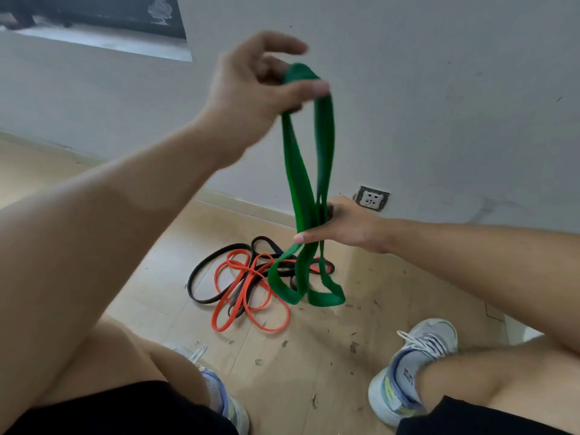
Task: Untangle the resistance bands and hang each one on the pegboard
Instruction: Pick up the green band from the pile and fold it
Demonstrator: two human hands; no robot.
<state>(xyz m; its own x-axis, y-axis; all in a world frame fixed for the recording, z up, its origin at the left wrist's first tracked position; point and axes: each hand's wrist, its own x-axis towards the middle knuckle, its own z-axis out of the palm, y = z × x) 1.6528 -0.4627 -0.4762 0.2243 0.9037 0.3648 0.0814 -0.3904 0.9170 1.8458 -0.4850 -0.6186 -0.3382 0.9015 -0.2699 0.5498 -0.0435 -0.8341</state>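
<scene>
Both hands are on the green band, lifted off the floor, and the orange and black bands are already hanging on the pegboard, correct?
Not quite. The left hand and right hand do hold the green band up, but the orange band and black band lie tangled on the floor, not on a pegboard. The head view shows it.

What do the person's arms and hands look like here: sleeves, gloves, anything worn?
Both arms are bare, with no sleeve in view. The left hand and right hand have no gloves, and no rings, watch or wristband show. Nails look short and unpainted.
</scene>
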